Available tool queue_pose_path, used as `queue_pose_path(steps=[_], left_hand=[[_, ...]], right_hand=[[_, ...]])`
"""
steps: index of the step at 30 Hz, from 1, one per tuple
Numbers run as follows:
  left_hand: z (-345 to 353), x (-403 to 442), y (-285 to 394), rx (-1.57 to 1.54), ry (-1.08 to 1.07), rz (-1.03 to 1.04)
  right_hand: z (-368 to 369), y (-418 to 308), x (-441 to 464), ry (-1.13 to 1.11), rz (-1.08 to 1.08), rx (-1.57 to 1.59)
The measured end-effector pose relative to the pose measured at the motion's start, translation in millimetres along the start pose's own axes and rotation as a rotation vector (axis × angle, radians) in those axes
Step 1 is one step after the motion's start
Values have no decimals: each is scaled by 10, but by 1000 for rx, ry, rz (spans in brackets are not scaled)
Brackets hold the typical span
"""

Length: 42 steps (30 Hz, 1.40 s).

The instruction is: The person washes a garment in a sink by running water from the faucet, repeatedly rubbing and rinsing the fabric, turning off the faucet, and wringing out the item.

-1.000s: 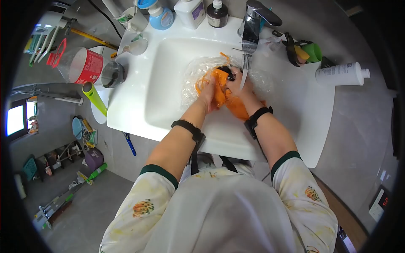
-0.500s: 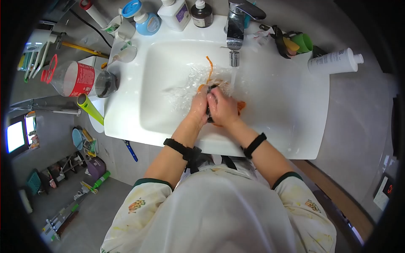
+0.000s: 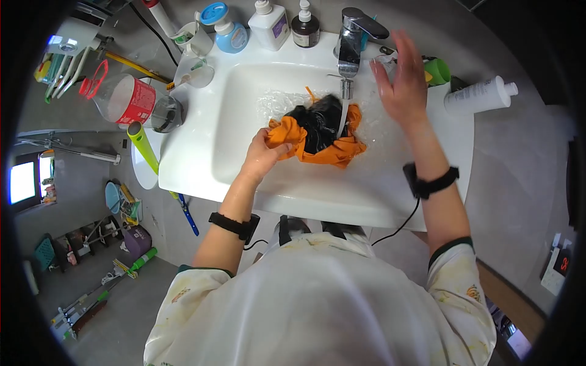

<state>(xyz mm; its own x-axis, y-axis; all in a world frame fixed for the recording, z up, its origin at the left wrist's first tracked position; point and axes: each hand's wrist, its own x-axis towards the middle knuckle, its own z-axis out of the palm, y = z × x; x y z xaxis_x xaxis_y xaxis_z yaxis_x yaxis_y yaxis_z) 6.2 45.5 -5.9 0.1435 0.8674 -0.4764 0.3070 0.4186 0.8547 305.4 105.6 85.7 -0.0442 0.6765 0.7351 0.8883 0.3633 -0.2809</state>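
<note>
A wet orange and black cloth [image 3: 332,149] lies bunched in the white sink [image 3: 226,122], its black part in the middle. Water runs from the tap [image 3: 350,55] onto it. At the cloth's left end, my left hand [image 3: 261,155] pinches an orange fold between thumb and fingers. My right hand [image 3: 403,91] is raised off the cloth, just right of the tap lever [image 3: 366,24]. Its fingers are stretched out with the thumb apart, and nothing is in them.
Behind the sink stand a blue bottle [image 3: 232,38], a white pump bottle [image 3: 268,27] and a dark pump bottle [image 3: 305,29]. A green cup [image 3: 436,72] and a white bottle [image 3: 479,96] are at the right. A large plastic bottle [image 3: 131,100] lies left.
My hands, earlier together squeezing the cloth, have parted. The right one has let go and risen to the tap; the left has moved left. The cloth now lies spread wider in the sink.
</note>
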Motion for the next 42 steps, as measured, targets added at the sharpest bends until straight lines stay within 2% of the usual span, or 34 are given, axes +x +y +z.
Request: queue_pose_path(steps=[1,3,4,6,8,10,11,13,14,15,16,17,19,20,22,24,25,26,27,28,29,30,33,34,36,38,40,41,42], left_hand=[[13,-26,11,36,17,-51],[11,-98,43,0,19,-72],[5,-132,53,-38,26,-102],[-44,-168,27,-72,19,-94],[-92,-174,-96,-112,27,-95],[-135,-179,-173,-84,24,111],[-142,-210,-218,-88,32,115],[-47,-424,4,228,135,574],[-16,-506,123,220,143,575],[0,-598,242,355,62,776],[15,-682,313,497,-23,973],[60,-764,344,500,-17,972],[138,-893,372,530,-183,1017],[110,-896,325,531,-180,1017],[0,-820,133,713,-57,925],[-240,-737,55,772,190,868],[-385,-747,129,774,296,799],[-526,-754,277,696,371,819],[-630,-806,515,642,419,838],[-721,-766,662,640,478,965],[-783,-812,873,606,513,945],[-844,-855,1106,579,618,1061],[-1044,-941,1709,273,635,1309],[-1056,-1037,1890,298,682,1354],[-1058,-1152,2065,248,627,1392],[-984,-1168,2076,178,576,1369],[-929,-1154,1970,125,487,1281],[-913,-1119,1792,294,505,1171],[-857,-1048,1599,363,396,1022]], right_hand=[[69,43,90,5,-2,-4],[143,71,224,-384,-69,-330],[126,64,199,-380,-73,-338],[162,46,75,-621,80,-310],[109,67,-46,-592,63,-236],[55,-32,-68,-546,132,-158],[28,-91,-82,-513,187,-27],[-45,-343,-154,-535,240,92],[-46,-451,-190,-561,303,212],[37,-513,-286,-567,296,212],[204,-544,-491,-679,467,363],[400,-533,-725,-786,638,516],[721,-350,-1137,-1153,455,350],[901,-92,-1423,-1333,339,413],[687,-153,-1472,-1268,392,342],[331,-183,-1233,-1002,709,378],[109,-178,-1068,-830,756,500],[-105,-216,-880,-652,800,620],[-312,-351,-637,-579,750,708],[-528,-492,-373,-502,698,792],[-722,-627,-132,-403,600,841],[-919,-762,100,-300,501,886],[-1471,-1018,678,22,294,781],[-1614,-1074,803,122,241,718],[-1765,-1160,937,278,131,682],[-1789,-1163,890,306,99,639],[-1715,-1047,655,189,220,684],[-1609,-941,468,39,289,640],[-1467,-832,232,-111,357,592]])
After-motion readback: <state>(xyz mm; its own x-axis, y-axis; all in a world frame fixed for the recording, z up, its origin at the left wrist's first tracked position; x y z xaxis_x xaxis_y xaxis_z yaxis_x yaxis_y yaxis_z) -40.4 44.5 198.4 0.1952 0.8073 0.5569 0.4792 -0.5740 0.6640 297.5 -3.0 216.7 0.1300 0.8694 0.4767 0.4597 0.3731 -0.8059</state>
